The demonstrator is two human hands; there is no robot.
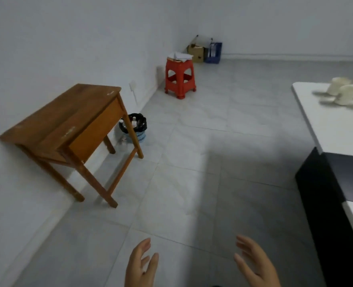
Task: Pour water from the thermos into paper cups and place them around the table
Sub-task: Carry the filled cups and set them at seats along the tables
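Several white paper cups (346,94), blurred, stand grouped on the white table (327,129) at the far right edge of the view. No thermos shows anywhere. My left hand (140,266) and my right hand (254,264) hang at the bottom of the frame above the tiled floor, palms turned toward each other, fingers apart and holding nothing. Both hands are far from the cups.
A small wooden table (67,125) stands against the left wall. Behind it sits a bin with a black liner (134,127). A red plastic stool (179,77) carries papers. Cardboard and blue boxes (205,51) fill the far corner. A black panel (333,204) runs under the white table.
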